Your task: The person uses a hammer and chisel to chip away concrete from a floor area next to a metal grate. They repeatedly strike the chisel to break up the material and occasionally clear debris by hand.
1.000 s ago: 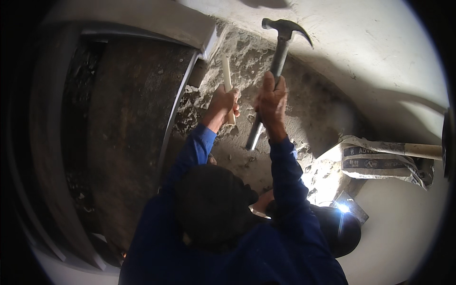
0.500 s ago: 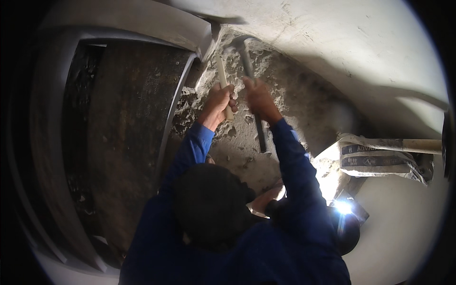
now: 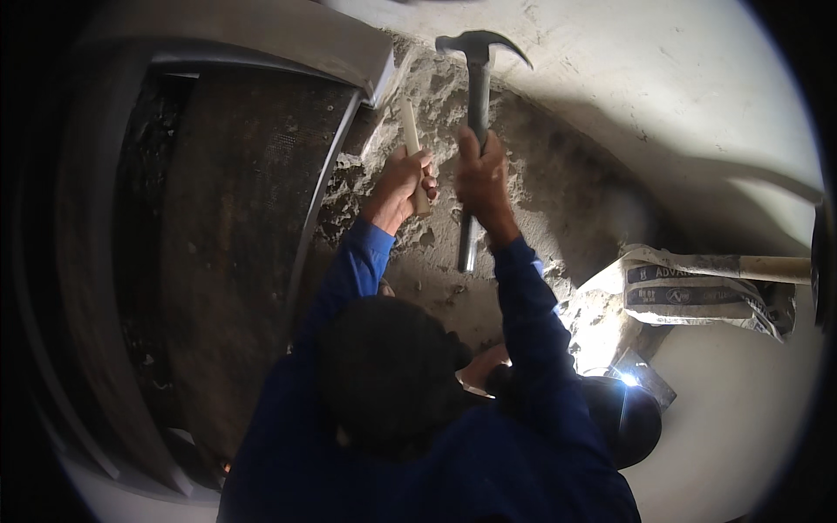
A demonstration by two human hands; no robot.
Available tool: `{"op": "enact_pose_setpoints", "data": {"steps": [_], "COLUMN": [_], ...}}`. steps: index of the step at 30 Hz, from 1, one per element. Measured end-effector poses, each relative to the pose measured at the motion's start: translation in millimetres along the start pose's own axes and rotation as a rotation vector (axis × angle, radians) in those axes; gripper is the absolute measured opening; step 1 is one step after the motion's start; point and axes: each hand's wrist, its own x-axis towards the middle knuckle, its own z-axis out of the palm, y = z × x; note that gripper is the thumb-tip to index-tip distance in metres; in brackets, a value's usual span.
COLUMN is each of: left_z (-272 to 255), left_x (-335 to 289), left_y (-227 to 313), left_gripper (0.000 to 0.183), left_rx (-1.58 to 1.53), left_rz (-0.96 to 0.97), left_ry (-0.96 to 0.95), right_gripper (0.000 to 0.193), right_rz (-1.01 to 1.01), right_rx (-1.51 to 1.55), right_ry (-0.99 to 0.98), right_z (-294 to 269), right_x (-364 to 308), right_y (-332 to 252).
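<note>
A claw hammer with a dark head and a grey shaft is gripped in my right hand. Its head points to the far side, close to the foot of the pale wall, and the handle's shiny end sticks out below my fist. My left hand is closed around a pale, narrow wooden-looking stick, held slanted just left of the hammer. Behind both hands lies rough, chipped grey concrete. Whether the stick's far tip touches it, I cannot tell.
A dark panel in a grey frame stands along the left. The pale wall slopes across the upper right. On the right lie a printed sack, a pole and a bright lamp. A dark cap covers the lower middle.
The hammer head has swung away from near the stick's tip, to the right and farther up in the picture. My right hand has shifted slightly right; my left hand and the stick have barely moved.
</note>
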Motion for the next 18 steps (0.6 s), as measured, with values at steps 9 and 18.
{"op": "enact_pose_setpoints", "data": {"steps": [9, 18], "left_z": [-24.2, 22.6], "left_x": [-9.4, -23.4], "left_y": [6.4, 21.9], "left_gripper": [0.020, 0.031], "left_rx": [0.065, 0.426], "left_rz": [0.001, 0.002], "left_ry": [-0.089, 0.223], "right_gripper": [0.038, 0.030], "right_rz": [0.140, 0.197], "right_rx": [0.188, 0.302], "right_ry": [-0.047, 0.000], "right_z": [-26.3, -31.9], "right_x": [-22.1, -47.3], "right_y": [14.3, 28.1]}}
